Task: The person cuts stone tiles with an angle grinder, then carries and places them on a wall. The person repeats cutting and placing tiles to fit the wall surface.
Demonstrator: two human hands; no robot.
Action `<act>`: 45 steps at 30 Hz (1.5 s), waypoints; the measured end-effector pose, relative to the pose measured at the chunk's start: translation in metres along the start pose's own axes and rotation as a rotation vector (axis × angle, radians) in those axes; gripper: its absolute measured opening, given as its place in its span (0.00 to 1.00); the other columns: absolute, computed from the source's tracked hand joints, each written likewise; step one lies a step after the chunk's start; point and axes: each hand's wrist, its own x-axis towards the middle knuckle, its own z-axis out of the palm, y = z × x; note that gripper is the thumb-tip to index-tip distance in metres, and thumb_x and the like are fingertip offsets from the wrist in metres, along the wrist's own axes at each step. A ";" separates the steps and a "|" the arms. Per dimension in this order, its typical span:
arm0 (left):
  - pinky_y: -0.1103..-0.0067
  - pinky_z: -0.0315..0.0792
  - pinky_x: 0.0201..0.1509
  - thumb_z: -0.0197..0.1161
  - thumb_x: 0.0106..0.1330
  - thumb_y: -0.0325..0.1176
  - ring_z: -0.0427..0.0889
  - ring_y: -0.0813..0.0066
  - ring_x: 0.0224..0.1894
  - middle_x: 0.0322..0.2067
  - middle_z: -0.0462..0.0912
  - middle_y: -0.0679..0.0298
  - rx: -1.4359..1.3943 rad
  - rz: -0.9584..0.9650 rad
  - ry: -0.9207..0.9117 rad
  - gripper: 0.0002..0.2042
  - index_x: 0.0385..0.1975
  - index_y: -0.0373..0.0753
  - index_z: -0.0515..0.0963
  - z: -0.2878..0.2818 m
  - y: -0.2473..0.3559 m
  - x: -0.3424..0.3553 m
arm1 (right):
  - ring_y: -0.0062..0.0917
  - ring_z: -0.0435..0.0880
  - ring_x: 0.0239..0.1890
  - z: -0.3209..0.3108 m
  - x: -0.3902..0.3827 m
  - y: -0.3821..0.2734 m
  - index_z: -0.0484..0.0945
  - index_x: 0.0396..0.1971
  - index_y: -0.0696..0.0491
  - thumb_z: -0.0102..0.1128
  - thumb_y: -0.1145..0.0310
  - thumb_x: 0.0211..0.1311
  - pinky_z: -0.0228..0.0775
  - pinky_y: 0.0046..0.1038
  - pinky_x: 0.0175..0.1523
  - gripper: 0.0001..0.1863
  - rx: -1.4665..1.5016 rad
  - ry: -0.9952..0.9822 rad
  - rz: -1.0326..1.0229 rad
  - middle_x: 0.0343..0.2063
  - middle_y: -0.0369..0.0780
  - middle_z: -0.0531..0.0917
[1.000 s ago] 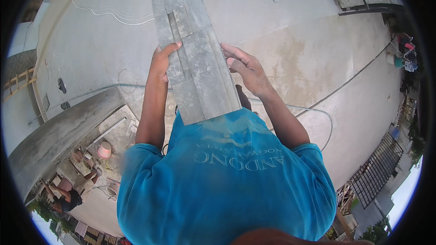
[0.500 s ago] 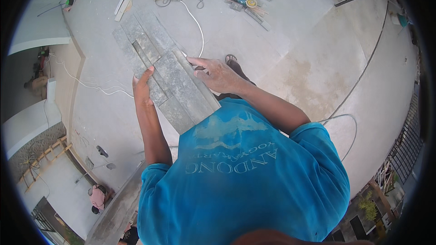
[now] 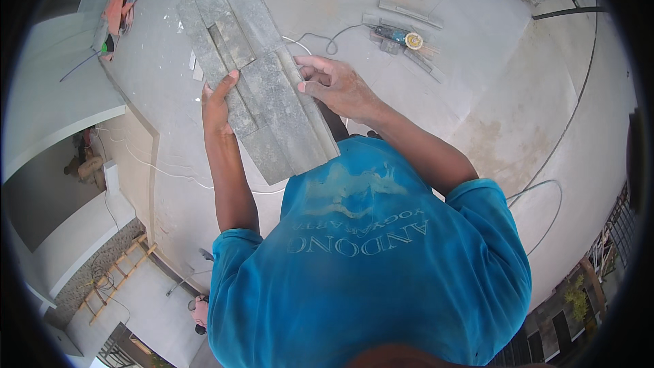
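A long grey stone cladding panel (image 3: 272,99), made of staggered strips at different depths, is held up slantwise in front of my chest. Its near end reaches my blue shirt. My left hand (image 3: 218,108) grips the left edge, thumb lying on the face and the other fingers hidden behind. At the right edge, my right hand (image 3: 344,90) is closed with bent fingers, its thumb tip and forefinger against the panel's side. How firmly the right hand holds it cannot be seen.
On the pale floor ahead lies an angle grinder (image 3: 398,37) with a yellow disc, beside narrow stone strips (image 3: 410,13) and a cord. A reddish cloth (image 3: 120,8) hangs far left. At lower left are a bamboo ladder (image 3: 117,279) and a person in pink (image 3: 199,312).
The panel has risen in the view and turned slightly steeper. My right fingers have curled from a more stretched pose along its edge. The whole view has shifted, moving the floor items rightward.
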 end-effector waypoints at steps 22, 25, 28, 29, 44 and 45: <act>0.64 0.75 0.61 0.67 0.67 0.47 0.80 0.58 0.57 0.53 0.79 0.45 0.818 -0.520 -0.906 0.33 0.62 0.27 0.69 0.285 0.034 0.309 | 0.25 0.84 0.49 -0.103 0.117 -0.032 0.68 0.58 0.57 0.62 0.70 0.65 0.74 0.30 0.54 0.23 0.761 1.090 -0.147 0.50 0.46 0.86; 0.62 0.70 0.67 0.68 0.66 0.53 0.71 0.55 0.67 0.62 0.71 0.42 1.012 -0.394 -0.858 0.41 0.69 0.28 0.62 0.328 -0.009 0.317 | 0.21 0.82 0.47 -0.113 0.135 -0.003 0.68 0.57 0.60 0.60 0.74 0.66 0.74 0.27 0.54 0.21 0.785 1.261 -0.098 0.50 0.45 0.85; 0.64 0.66 0.70 0.68 0.64 0.57 0.64 0.52 0.72 0.69 0.62 0.37 1.254 -0.167 -0.983 0.50 0.72 0.23 0.54 0.362 -0.046 0.332 | 0.20 0.81 0.47 -0.123 0.153 0.027 0.70 0.57 0.61 0.60 0.76 0.66 0.73 0.25 0.55 0.20 0.804 1.445 0.013 0.48 0.43 0.84; 0.64 0.66 0.70 0.68 0.64 0.57 0.64 0.51 0.72 0.68 0.63 0.36 1.304 -0.055 -1.089 0.50 0.72 0.22 0.54 0.380 -0.066 0.336 | 0.21 0.81 0.47 -0.130 0.157 0.039 0.70 0.57 0.61 0.61 0.76 0.65 0.73 0.25 0.54 0.21 0.766 1.526 0.034 0.47 0.43 0.84; 0.63 0.79 0.41 0.63 0.63 0.66 0.86 0.51 0.36 0.30 0.83 0.43 1.437 0.619 -2.103 0.45 0.53 0.18 0.71 0.606 -0.486 0.456 | 0.23 0.83 0.44 -0.343 0.316 0.378 0.75 0.51 0.66 0.63 0.73 0.65 0.85 0.25 0.41 0.18 1.036 2.152 0.470 0.41 0.42 0.82; 0.63 0.79 0.42 0.63 0.64 0.66 0.86 0.50 0.37 0.31 0.83 0.42 1.391 0.648 -2.131 0.45 0.54 0.18 0.71 0.607 -0.507 0.451 | 0.23 0.84 0.44 -0.345 0.314 0.394 0.75 0.51 0.66 0.64 0.73 0.65 0.86 0.25 0.42 0.18 1.004 2.185 0.500 0.41 0.42 0.82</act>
